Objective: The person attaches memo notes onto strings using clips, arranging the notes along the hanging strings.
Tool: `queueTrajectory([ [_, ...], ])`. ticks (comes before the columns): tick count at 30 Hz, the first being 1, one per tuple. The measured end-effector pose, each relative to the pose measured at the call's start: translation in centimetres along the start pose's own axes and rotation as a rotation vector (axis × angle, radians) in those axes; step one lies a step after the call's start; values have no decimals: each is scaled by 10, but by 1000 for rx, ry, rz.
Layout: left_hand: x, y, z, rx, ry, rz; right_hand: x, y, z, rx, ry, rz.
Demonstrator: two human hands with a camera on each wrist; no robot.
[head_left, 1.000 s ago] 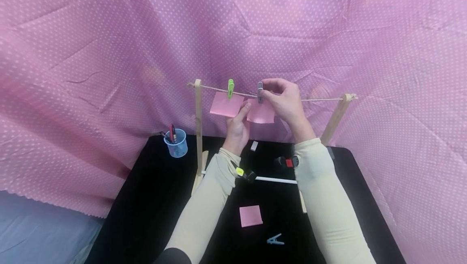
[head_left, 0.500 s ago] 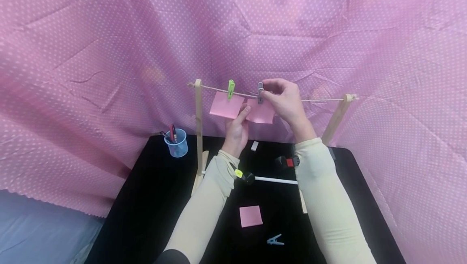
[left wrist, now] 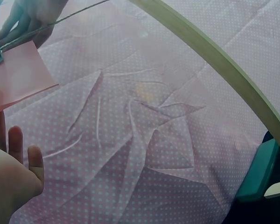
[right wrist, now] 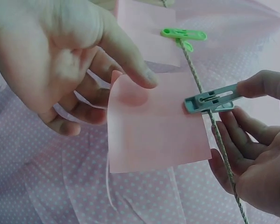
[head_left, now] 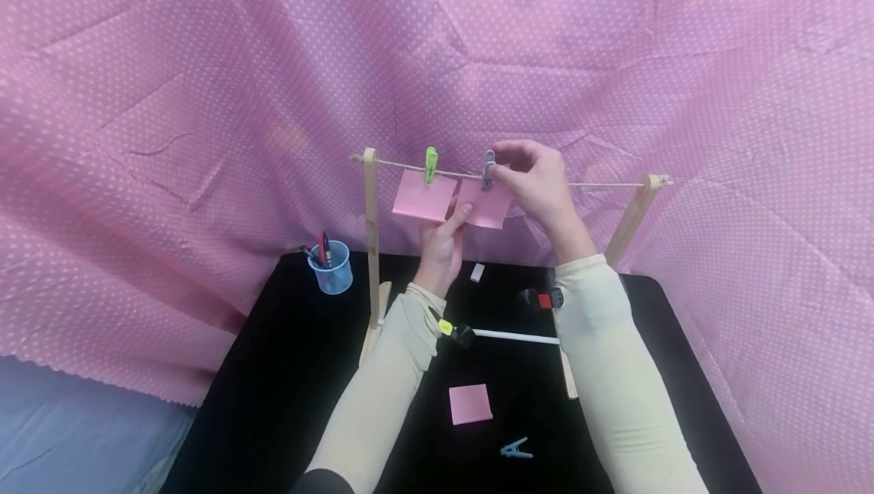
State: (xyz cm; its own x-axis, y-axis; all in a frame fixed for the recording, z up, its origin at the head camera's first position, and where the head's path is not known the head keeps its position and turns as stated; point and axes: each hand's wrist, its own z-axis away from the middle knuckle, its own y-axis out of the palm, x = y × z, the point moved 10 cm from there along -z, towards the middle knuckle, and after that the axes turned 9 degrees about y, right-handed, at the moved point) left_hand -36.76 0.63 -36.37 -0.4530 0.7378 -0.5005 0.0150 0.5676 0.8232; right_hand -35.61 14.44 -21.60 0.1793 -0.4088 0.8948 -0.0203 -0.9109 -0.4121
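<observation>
A pink sticky note (head_left: pixel 486 209) hangs at the cord (head_left: pixel 601 185), its top edge in the jaws of a grey-blue clothespin (right wrist: pixel 212 99). My right hand (head_left: pixel 544 189) pinches the handles of this clothespin between thumb and fingers. From below left, my left hand (head_left: pixel 440 251) pinches the note's side, thumb in front and fingers behind; its other fingers are spread in the right wrist view. Just left of it, a second pink sticky note (head_left: pixel 423 196) hangs from a green clothespin (head_left: pixel 431 166), untouched by either hand.
Wooden posts (head_left: pixel 372 236) carry the cord, with a white rod (head_left: pixel 515 337) low between them. On the black table (head_left: pixel 273 372) are a pink note (head_left: pixel 470 404), a blue clothespin (head_left: pixel 516 448), a white block (head_left: pixel 477 272) and a blue mesh pen cup (head_left: pixel 331 269). Pink dotted cloth surrounds it.
The right hand and grey-blue clothespin have risen slightly. The note between the hands now tilts more, its lower edge shifted a little left. The left hand keeps its pinch on it.
</observation>
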Motion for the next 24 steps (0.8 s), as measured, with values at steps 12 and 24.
queueTrajectory([
  [12,-4,-7,2,30,-19,-63,9,-7,2,-29,-31,0],
  [24,-14,-27,5,89,-31,-195,27,-25,16,-110,-108,-72],
])
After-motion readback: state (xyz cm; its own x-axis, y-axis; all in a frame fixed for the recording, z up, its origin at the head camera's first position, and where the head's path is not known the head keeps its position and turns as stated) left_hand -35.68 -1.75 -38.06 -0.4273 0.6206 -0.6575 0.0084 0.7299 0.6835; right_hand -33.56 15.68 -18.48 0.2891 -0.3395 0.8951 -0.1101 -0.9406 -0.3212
